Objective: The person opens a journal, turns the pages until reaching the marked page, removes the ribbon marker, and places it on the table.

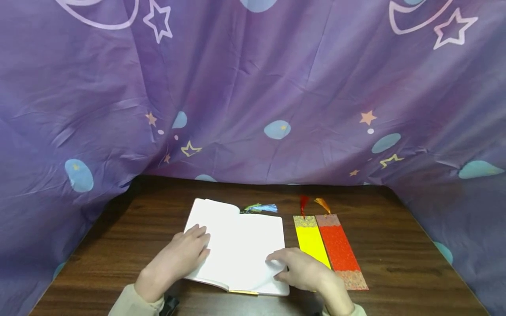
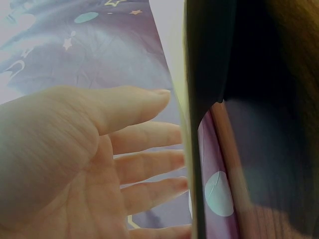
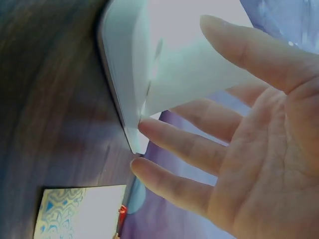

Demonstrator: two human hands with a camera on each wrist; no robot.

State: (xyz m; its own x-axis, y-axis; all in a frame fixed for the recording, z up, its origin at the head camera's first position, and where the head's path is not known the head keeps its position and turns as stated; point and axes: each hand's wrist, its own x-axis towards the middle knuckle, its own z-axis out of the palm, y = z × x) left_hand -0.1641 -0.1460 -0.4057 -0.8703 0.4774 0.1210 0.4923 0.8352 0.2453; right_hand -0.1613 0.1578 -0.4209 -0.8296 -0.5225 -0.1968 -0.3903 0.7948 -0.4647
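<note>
2 hands (image 1: 186,250) at open book (image 1: 258,243)

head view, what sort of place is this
Perhaps a small curtained-off desk space: a wood-grain tabletop with a purple star-patterned curtain behind it and at both sides, and an open book on top.

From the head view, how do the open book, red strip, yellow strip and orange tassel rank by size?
1. Open book
2. Red strip and yellow strip: unsure, since the right hand partly hides the yellow strip
3. Orange tassel
</note>
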